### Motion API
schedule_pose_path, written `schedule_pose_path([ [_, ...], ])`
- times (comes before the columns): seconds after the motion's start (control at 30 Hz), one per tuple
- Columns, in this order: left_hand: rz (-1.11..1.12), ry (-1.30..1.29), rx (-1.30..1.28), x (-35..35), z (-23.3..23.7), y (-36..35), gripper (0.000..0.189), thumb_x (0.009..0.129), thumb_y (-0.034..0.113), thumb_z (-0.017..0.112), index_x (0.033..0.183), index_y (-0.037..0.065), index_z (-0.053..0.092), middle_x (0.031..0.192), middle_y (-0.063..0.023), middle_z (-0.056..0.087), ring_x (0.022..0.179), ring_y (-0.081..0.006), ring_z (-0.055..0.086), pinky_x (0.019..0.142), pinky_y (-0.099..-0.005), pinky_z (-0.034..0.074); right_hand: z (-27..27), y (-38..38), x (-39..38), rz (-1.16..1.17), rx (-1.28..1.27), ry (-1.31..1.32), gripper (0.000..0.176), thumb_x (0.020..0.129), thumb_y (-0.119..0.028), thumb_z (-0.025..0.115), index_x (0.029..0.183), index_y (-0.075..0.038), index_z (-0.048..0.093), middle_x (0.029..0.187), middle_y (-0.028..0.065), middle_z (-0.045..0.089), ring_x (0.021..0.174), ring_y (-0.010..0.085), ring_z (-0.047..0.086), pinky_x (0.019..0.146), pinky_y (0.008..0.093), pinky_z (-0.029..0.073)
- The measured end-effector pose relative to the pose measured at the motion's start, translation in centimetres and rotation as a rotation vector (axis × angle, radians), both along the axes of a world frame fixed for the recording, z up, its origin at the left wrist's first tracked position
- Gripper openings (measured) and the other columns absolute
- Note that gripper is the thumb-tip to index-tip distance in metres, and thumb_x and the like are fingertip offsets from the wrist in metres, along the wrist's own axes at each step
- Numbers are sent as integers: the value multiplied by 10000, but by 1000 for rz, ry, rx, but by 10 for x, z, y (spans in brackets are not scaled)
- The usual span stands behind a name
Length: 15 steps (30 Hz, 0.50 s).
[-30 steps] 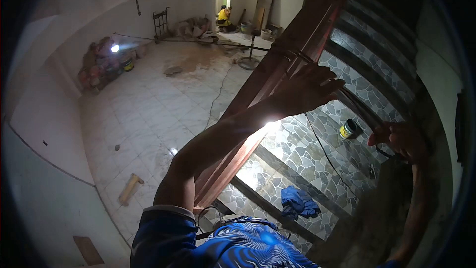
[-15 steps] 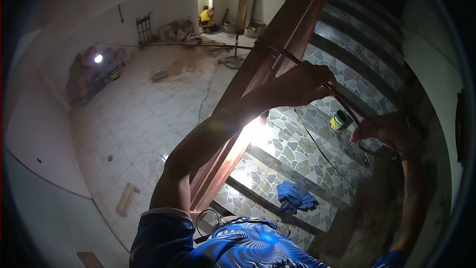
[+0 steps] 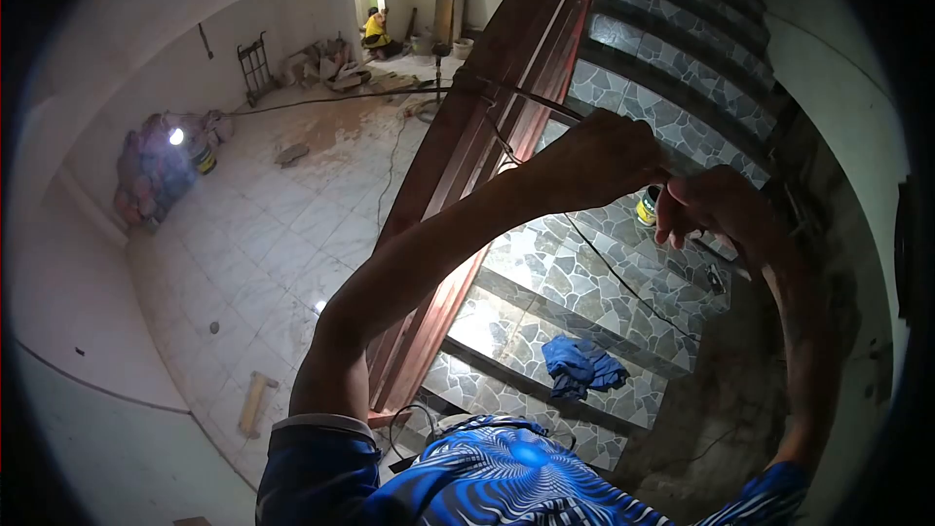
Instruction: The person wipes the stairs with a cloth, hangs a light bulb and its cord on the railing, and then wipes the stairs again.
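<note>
A dark cable crosses the red beam and runs into my left hand, whose fingers are closed around it. Close against its fingertips, on the right, is my right hand, with its fingers curled; what it holds is hidden. Under the hands lie steps faced with irregular grey stone. A green and yellow can is partly hidden behind my right hand. Lower down, a crumpled blue cloth lies on a step.
A person in a yellow top crouches by the far doorway. A hand truck leans on the back wall. Near the left wall, a bright lamp shines beside piled bags. A thin cord trails down the steps.
My right hand has moved up and left to meet my left hand. The cable loop that hung between them no longer shows. The view has shifted slightly.
</note>
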<state>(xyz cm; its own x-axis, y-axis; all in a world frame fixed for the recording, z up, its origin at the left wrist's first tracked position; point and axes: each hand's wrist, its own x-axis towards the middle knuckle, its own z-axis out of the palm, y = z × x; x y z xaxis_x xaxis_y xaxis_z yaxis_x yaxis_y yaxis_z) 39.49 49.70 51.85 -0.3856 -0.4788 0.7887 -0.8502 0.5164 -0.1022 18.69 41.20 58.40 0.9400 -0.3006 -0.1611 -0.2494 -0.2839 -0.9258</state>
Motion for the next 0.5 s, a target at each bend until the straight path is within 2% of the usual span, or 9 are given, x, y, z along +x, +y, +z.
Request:
schedule_pose_path([
  [0.1, 40, -9, -242, 33, 5, 13, 335, 860, 221, 673, 1160, 96, 594, 1085, -66, 615, 1053, -239, 594, 924, -398, 472, 10, -13, -2, 34, -76, 7, 391, 972, -312, 533, 862, 32, 685, 819, 148, 692, 778, 223, 683, 693, 356, 521],
  [0.13, 179, 56, -219, 57, 2, 25, 376, 847, 174, 672, 1200, 91, 570, 1133, -94, 600, 1061, -261, 591, 926, -409, 477, 12, -16, -2, 31, -116, 12, 408, 969, -335, 531, 869, 28, 689, 842, 146, 696, 782, 212, 677, 707, 352, 521],
  [0.2, 377, 264, 67, 128, -6, 58, 472, 848, 78, 621, 1303, 85, 492, 1248, -163, 541, 1132, -325, 549, 971, -434, 451, 17, -20, 0, 42, -155, 41, 413, 966, -339, 535, 873, 30, 692, 858, 147, 699, 777, 205, 671, 709, 350, 521],
  [0.23, 568, 114, -113, 166, -10, 81, 499, 843, 67, 618, 1322, 84, 476, 1262, -180, 521, 1194, -338, 502, 1030, -446, 396, 19, -20, 0, 46, -173, 56, 415, 964, -342, 537, 875, 32, 694, 867, 147, 700, 774, 201, 667, 710, 350, 521],
  [0.27, 638, 95, -122, 204, -23, 99, 530, 833, 59, 631, 1337, 90, 471, 1283, -172, 521, 1236, -338, 472, 1077, -450, 338, 23, -20, 1, 49, -186, 54, 415, 962, -343, 538, 878, 32, 696, 871, 147, 701, 772, 197, 664, 710, 348, 521],
  [0.3, 799, 19, -2, 240, -28, 117, 566, 856, 109, 642, 1381, 104, 430, 1319, -160, 502, 1271, -327, 449, 1098, -462, 309, 27, -20, 2, 52, -193, 51, 416, 961, -344, 539, 881, 32, 698, 875, 147, 702, 769, 193, 660, 710, 345, 521],
  [0.37, 1043, -94, 263, 289, -49, 150, 601, 926, 314, 607, 1441, 148, 347, 1389, -136, 444, 1313, -294, 409, 1108, -529, 268, 29, -23, 3, 58, -197, 50, 415, 957, -344, 542, 888, 34, 700, 877, 146, 703, 767, 188, 653, 711, 340, 519],
  [0.43, 1113, -66, 406, 318, -70, 161, 469, 944, 316, 583, 1362, 149, 451, 1278, -104, 547, 1216, -269, 507, 1068, -557, 290, 29, -29, 4, 71, -186, 50, 414, 952, -343, 545, 897, 35, 702, 873, 146, 703, 766, 184, 648, 714, 334, 516],
  [0.5, 1102, -65, 559, 326, -68, 156, 347, 953, 286, 569, 1261, 130, 530, 1147, -86, 611, 1098, -261, 575, 1027, -536, 334, 37, -30, 4, 96, -241, 92, 410, 948, -338, 546, 912, 40, 700, 891, 147, 702, 772, 183, 645, 714, 326, 511],
])
